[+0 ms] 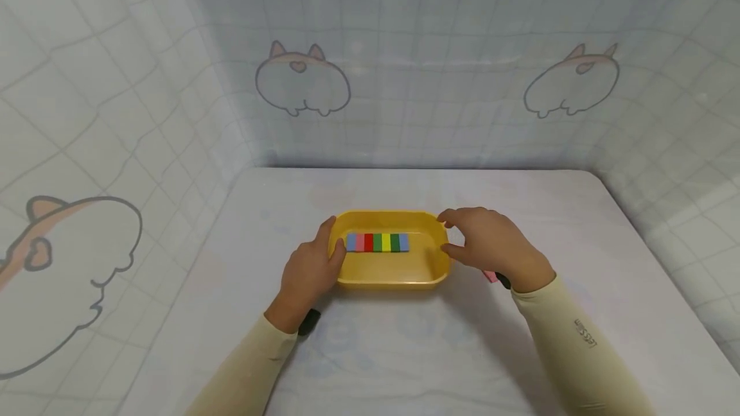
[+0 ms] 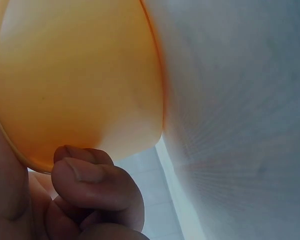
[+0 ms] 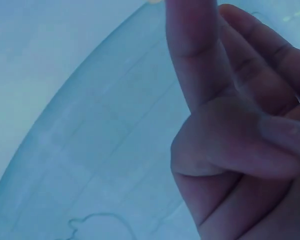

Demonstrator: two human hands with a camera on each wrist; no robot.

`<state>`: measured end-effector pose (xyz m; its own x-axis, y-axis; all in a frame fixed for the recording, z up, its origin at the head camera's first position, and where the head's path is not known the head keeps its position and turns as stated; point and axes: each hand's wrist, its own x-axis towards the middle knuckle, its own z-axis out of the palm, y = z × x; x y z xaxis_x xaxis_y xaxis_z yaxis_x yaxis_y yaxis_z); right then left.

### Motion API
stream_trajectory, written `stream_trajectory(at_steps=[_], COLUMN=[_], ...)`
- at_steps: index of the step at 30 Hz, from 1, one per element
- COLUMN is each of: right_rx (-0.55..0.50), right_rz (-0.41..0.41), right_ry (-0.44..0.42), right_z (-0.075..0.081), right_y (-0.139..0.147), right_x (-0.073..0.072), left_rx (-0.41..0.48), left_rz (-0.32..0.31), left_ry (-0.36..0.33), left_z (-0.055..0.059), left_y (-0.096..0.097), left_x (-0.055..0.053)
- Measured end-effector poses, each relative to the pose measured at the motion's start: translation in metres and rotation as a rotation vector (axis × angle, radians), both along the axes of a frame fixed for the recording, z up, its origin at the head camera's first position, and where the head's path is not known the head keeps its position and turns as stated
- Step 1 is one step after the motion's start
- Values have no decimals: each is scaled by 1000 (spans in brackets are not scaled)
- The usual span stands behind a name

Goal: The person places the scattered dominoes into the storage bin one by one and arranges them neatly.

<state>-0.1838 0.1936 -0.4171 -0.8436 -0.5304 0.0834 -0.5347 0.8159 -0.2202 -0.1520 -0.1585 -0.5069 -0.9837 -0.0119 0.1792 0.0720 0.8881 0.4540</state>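
A yellow tray (image 1: 393,285) with rounded corners sits on the table in front of me. Inside it lies a straight row of small coloured blocks (image 1: 378,242) in blue, pink, red, green and yellow. My left hand (image 1: 309,268) grips the tray's left end, thumb over the rim; in the left wrist view, curled fingers (image 2: 95,180) lie against the tray's outer wall (image 2: 85,75). At the tray's right end, my right hand (image 1: 488,239) has its thumb and index finger spread apart by the rim, holding nothing; whether the fingertips touch the rim I cannot tell.
A small pink piece (image 1: 490,276) lies on the table, partly hidden by my right wrist. The table (image 1: 405,352) has a pale cover. Grid-patterned curtains (image 1: 428,82) with cartoon animals stand behind it and along both sides.
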Motion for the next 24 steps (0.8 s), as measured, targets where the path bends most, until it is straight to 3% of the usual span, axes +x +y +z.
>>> stream_trajectory(at_steps=[6,14,24], right_rx=[-6,-28,-67], right_rz=[-26,-14,-32], right_ry=[-60,-64,-241], right_z=[-16,-45,-53], right_y=[34,66,83], right_x=[6,11,9], left_rx=[5,2,10], left_rz=[8,13,2], left_ry=[2,-13,-13], left_z=[-1,-1,0], left_y=[-1,0,2], left_x=[2,1,2])
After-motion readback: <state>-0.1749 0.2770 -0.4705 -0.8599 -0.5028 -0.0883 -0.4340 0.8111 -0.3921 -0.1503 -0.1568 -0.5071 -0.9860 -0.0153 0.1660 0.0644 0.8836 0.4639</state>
